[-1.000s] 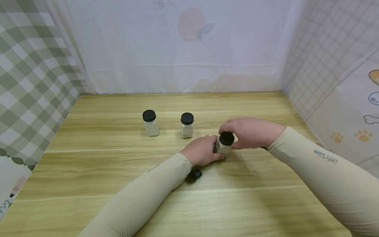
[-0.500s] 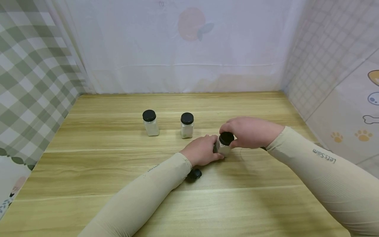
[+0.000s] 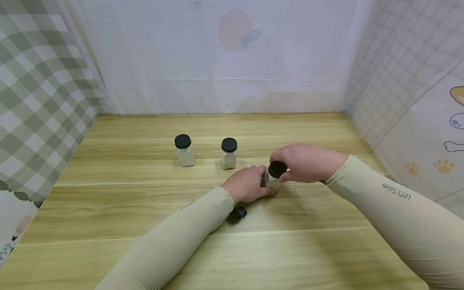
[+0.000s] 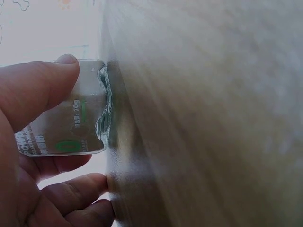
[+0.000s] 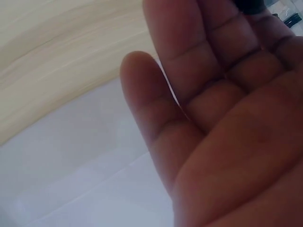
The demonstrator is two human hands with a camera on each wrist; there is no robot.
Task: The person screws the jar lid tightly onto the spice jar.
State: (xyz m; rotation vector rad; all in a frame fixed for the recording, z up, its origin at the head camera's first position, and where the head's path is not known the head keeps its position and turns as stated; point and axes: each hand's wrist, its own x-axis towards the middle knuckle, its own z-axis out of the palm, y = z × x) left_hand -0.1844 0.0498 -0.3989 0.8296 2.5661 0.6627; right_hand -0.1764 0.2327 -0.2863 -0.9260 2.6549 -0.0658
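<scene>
A clear glass spice jar (image 3: pixel 273 183) with pale contents stands upright on the wooden table, right of the middle. My left hand (image 3: pixel 248 184) grips its body from the left, thumb on the near side. In the left wrist view the jar (image 4: pixel 80 109) shows green and white print, and its base meets the tabletop. My right hand (image 3: pixel 302 163) pinches the black lid (image 3: pixel 277 169) at the top, coming from the right. Lower fingers of that hand stretch out loosely in the right wrist view, where a bit of the dark lid (image 5: pixel 251 4) shows at the top.
Two similar black-lidded jars stand farther back, one in the middle (image 3: pixel 228 158) and one to its left (image 3: pixel 186 156). Some black object (image 3: pixel 239 212) shows by my left wrist, partly hidden by the sleeve. Fabric walls (image 3: pixel 232 96) close off the table's back and sides.
My right hand's fingers have shifted slightly round the lid, the thumb coming farther over its near side. The left hand and the jar stay in place.
</scene>
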